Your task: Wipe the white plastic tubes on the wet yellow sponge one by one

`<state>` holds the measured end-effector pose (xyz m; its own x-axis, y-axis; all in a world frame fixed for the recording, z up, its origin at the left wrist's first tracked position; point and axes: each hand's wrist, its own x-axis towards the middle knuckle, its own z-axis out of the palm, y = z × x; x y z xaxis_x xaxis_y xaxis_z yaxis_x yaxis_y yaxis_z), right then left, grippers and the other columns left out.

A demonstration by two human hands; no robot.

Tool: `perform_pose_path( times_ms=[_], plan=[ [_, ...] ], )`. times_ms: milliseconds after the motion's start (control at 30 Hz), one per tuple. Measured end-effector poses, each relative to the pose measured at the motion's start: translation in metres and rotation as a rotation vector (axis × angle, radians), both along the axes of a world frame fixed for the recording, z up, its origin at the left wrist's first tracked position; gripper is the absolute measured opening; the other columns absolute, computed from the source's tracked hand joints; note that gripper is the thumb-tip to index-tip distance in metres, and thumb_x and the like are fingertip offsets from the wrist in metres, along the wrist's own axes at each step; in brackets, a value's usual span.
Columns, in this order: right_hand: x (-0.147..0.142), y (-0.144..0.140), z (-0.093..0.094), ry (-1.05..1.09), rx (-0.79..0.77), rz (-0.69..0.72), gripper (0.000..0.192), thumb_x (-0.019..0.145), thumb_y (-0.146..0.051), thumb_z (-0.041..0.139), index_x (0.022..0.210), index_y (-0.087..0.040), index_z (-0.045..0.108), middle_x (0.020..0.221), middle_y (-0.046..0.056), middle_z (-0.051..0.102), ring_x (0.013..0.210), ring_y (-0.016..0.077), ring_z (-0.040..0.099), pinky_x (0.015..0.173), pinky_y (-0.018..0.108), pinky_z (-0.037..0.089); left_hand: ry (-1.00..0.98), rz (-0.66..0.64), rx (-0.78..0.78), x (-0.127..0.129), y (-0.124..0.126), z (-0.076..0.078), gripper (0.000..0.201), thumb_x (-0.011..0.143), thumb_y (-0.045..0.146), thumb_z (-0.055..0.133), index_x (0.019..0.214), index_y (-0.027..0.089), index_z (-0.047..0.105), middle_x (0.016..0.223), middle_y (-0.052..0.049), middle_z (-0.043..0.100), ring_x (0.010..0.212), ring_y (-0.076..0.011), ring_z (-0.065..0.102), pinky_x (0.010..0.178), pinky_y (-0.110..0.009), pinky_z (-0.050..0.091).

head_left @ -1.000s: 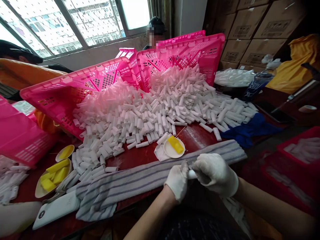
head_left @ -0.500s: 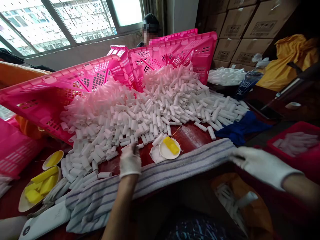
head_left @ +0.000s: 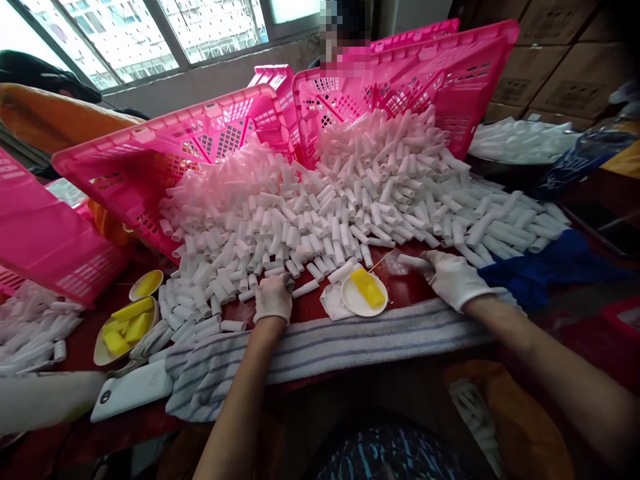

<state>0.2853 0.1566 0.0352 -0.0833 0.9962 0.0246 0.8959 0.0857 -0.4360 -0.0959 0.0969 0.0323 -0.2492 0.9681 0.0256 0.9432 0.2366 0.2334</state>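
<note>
A large heap of short white plastic tubes [head_left: 320,220] spills across the red table. My left hand [head_left: 273,298], in a white glove with dark fingertips, rests at the heap's front edge with its fingers curled; what they hold, if anything, is hidden. Just right of its fingertips lies a loose tube [head_left: 305,289]. On the right, my gloved right hand [head_left: 459,279] has its fingertips closed on the end of a single white tube [head_left: 413,262]. Between my hands stands a small white dish [head_left: 350,303] with yellow fruit pieces [head_left: 367,287] and a thin stick.
Pink baskets [head_left: 400,80] lie tipped behind the heap. A striped towel [head_left: 350,343] runs along the table edge. At left are a bowl of yellow fruit [head_left: 125,330] and a white power bank [head_left: 133,392]; at right, a blue cloth [head_left: 555,267]. Across the table is a person.
My right hand has moved from beyond the towel's right end to the tubes on the table, and its fingertips now hold one. My left hand stays by the heap. The view has shifted left.
</note>
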Motion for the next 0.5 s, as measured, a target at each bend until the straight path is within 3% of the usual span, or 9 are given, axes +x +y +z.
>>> perform_pose_path(
  times_ms=[100, 233, 333, 500],
  plan=[
    [-0.005, -0.016, 0.006, 0.336, -0.125, 0.146, 0.047, 0.092, -0.052, 0.06, 0.124, -0.019, 0.069, 0.109, 0.013, 0.074, 0.096, 0.0277, 0.071, 0.08, 0.038, 0.056, -0.017, -0.001, -0.016, -0.004, 0.002, 0.004, 0.034, 0.087, 0.02, 0.059, 0.118, 0.018, 0.073, 0.105, -0.016, 0.072, 0.105, -0.0343, 0.063, 0.098, -0.045, 0.046],
    [-0.032, -0.012, -0.001, 0.859, -0.364, 0.238, 0.06, 0.075, -0.061, 0.077, 0.117, -0.02, 0.075, 0.111, 0.011, 0.076, 0.099, 0.0272, 0.071, 0.085, 0.036, 0.059, -0.398, 0.179, 0.136, -0.001, 0.002, 0.008, 0.032, 0.088, 0.022, 0.059, 0.119, 0.014, 0.066, 0.109, -0.014, 0.068, 0.1, -0.0269, 0.066, 0.095, -0.04, 0.051],
    [-0.046, -0.005, -0.018, 0.895, -0.338, 0.27, 0.052, 0.071, -0.056, 0.081, 0.107, -0.019, 0.078, 0.11, 0.01, 0.076, 0.105, 0.0274, 0.071, 0.097, 0.039, 0.057, -0.654, 0.267, 0.206, 0.014, -0.01, 0.011, 0.026, 0.091, 0.031, 0.058, 0.111, 0.014, 0.059, 0.095, -0.007, 0.068, 0.085, -0.0201, 0.067, 0.085, -0.036, 0.056],
    [-0.04, -0.011, -0.037, 0.801, -0.15, 0.365, 0.042, 0.077, -0.05, 0.079, 0.107, -0.021, 0.079, 0.105, 0.008, 0.076, 0.095, 0.0253, 0.072, 0.097, 0.043, 0.059, -1.188, 0.298, 0.095, 0.058, -0.034, 0.011, 0.016, 0.083, 0.028, 0.065, 0.087, 0.019, 0.052, 0.08, 0.0, 0.064, 0.068, -0.0148, 0.064, 0.072, -0.031, 0.057]
  ],
)
